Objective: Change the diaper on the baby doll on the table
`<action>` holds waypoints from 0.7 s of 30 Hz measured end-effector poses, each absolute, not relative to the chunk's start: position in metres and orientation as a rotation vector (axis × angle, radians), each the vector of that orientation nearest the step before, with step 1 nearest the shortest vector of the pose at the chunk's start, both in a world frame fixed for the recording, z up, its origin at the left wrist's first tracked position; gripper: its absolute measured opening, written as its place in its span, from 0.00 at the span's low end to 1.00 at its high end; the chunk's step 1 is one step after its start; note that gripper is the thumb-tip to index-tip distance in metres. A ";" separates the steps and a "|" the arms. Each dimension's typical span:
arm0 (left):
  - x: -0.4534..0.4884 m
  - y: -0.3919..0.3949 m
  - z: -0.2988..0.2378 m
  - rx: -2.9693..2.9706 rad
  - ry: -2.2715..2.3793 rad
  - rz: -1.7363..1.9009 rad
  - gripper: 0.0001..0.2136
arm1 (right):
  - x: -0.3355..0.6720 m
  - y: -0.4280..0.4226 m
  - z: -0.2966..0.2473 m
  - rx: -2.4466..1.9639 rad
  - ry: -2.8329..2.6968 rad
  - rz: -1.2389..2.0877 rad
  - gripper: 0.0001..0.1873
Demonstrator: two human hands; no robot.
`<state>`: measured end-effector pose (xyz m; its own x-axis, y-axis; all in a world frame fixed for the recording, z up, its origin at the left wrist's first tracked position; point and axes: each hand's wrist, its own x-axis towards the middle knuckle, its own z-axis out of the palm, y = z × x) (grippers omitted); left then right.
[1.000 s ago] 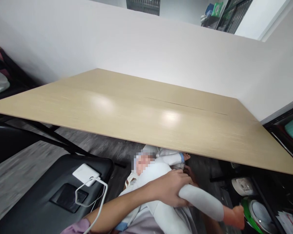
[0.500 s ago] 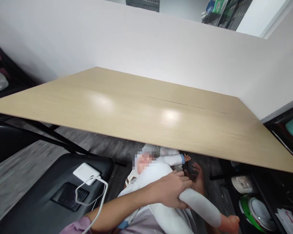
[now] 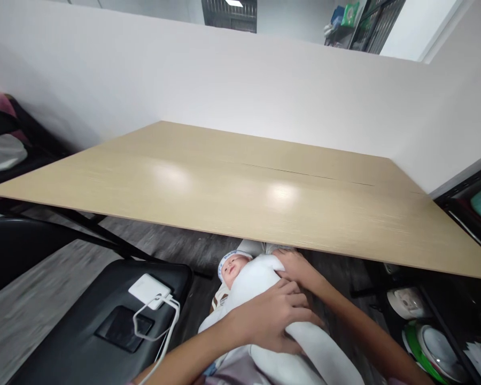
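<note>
Both hands [image 3: 272, 315] on soft white-swaddled doll [image 3: 260, 283], under smooth wooden table [image 3: 240, 187]

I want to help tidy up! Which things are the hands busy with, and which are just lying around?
Busy: doll, white wrap, left hand and right hand on it.
Lying about: table, white charger, cable, black seat, dishes.
</note>
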<state>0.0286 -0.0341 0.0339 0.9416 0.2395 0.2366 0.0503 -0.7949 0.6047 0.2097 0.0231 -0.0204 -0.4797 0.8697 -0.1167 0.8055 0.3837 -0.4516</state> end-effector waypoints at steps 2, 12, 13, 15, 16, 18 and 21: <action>0.009 -0.043 0.045 2.403 0.225 0.489 0.25 | 0.196 0.024 -0.004 -1.472 -2.535 0.666 0.14; -0.100 -0.072 -0.011 2.294 1.003 1.822 0.08 | 0.198 -0.039 0.054 -1.189 -1.760 0.719 0.21; -0.104 -0.065 -0.010 2.263 1.069 1.836 0.14 | 0.202 -0.045 0.055 -1.188 -1.662 0.716 0.21; -0.104 -0.048 -0.001 2.243 1.141 1.653 0.26 | 0.211 -0.052 0.055 -1.202 -1.499 0.675 0.22; -0.103 -0.038 0.007 2.245 1.150 1.488 0.30 | 0.215 -0.052 0.055 -1.219 -1.437 0.641 0.23; -0.097 -0.015 0.024 2.229 1.152 1.166 0.31 | 0.225 -0.043 0.058 -1.269 -1.372 0.570 0.22; -0.084 0.024 0.048 2.170 1.183 0.913 0.26 | 0.248 -0.020 0.068 -1.443 -1.447 0.390 0.17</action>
<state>-0.0843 0.0235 0.0483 0.3973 0.8611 0.3173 0.5248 -0.4968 0.6912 0.2475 -0.0197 0.0676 0.2281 0.8814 0.4136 0.5541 0.2318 -0.7995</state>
